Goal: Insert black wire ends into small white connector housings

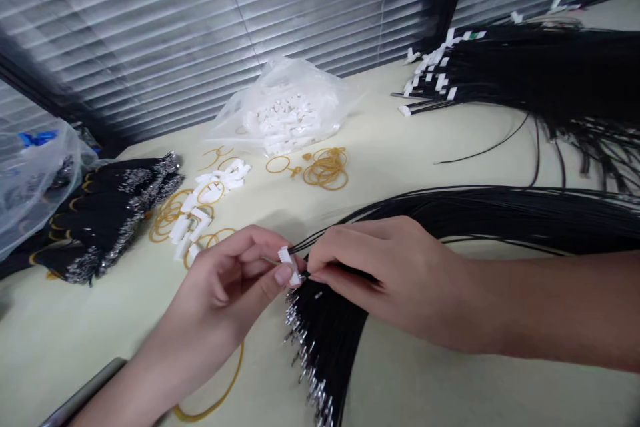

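My left hand (235,293) pinches a small white connector housing (289,265) between thumb and fingers. A few black wires run into the housing from the right. Close beside it, my right hand (390,273) has thumb and forefinger pressed together on a thin black wire at the housing's edge; the wire's tip is hidden. Under both hands lies a thick bundle of black wires (335,333) with bare silver terminals along its lower left end. The bundle curves away to the right behind my right hand.
Loose white housings (193,217) and yellow rubber bands (327,168) lie beyond my left hand. A clear bag (295,107) of housings stands near the blinds. Banded wire bundles (110,213) are at left, wires with fitted housings (525,73) at back right. A dark flat object (85,393) is front left.
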`<state>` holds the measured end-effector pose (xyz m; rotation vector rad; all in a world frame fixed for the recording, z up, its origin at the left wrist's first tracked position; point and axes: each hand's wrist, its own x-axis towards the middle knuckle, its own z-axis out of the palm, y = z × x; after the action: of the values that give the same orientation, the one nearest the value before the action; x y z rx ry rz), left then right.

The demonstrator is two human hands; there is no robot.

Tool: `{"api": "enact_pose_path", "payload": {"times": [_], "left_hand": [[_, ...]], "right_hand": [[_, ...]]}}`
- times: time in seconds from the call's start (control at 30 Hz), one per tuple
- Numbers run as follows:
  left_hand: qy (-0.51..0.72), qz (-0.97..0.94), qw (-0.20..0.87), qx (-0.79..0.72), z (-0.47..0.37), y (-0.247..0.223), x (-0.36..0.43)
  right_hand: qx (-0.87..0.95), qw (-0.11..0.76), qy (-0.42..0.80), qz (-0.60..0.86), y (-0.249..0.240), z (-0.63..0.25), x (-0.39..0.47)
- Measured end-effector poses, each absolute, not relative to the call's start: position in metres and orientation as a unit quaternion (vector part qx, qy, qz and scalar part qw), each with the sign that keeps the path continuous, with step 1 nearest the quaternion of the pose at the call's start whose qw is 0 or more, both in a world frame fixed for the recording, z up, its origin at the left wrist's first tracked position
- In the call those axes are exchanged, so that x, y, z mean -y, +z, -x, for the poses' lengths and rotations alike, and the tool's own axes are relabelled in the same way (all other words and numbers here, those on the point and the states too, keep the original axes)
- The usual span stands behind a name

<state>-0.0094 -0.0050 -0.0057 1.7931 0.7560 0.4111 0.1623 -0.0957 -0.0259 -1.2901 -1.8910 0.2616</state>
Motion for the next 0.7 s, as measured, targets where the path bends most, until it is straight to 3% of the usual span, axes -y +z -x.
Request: {"api": "enact_pose_path", "payload": {"times": [0.3, 0.7], "left_hand": [[0.226, -0.791, 0.473, -0.316, 0.005, -0.005, 0.015], [0.233, -0.791, 0.478, -0.302, 0.002, -0.004, 0.018]], "right_hand": [[0.710, 0.434, 0.154, 0.532, -0.021, -0.158, 0.095], [0.731, 0.449, 0.129, 0.498, -0.024, -0.158, 0.093]]}}
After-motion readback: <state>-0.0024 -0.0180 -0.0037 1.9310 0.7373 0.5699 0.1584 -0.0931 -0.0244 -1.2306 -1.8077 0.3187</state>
